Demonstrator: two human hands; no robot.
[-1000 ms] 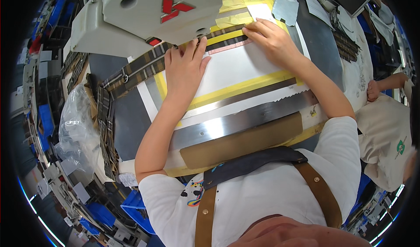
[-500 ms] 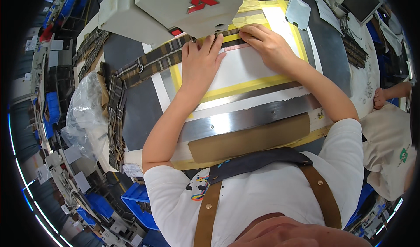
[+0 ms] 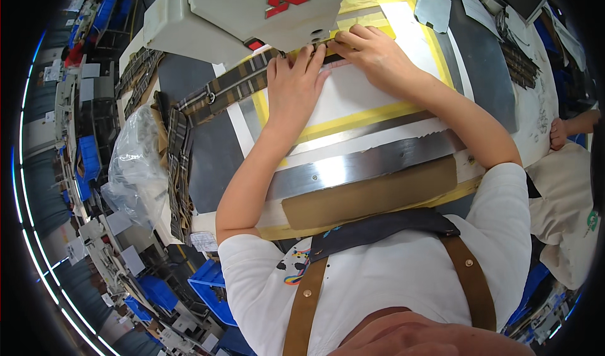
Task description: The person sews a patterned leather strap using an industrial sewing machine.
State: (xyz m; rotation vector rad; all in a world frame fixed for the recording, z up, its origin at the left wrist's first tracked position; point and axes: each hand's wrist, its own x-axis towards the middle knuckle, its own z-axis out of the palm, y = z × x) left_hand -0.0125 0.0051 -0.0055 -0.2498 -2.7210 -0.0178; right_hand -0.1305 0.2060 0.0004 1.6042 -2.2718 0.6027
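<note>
I log plaid strip (image 3: 238,82), 11 o'clock; left hand (image 3: 293,90) spread atop; right hand (image 3: 378,58), 1 o'clock, cannot tell if pinching

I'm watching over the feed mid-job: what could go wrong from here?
The fingertips of the left hand are close to the lower edge of the machine head, so they might get caught if it ran.
Both hands, the right hand included, are at the plaid strip; uneven pressure could skew it.
The strip's left end lies by the bundled strips, where it might snag.
</note>
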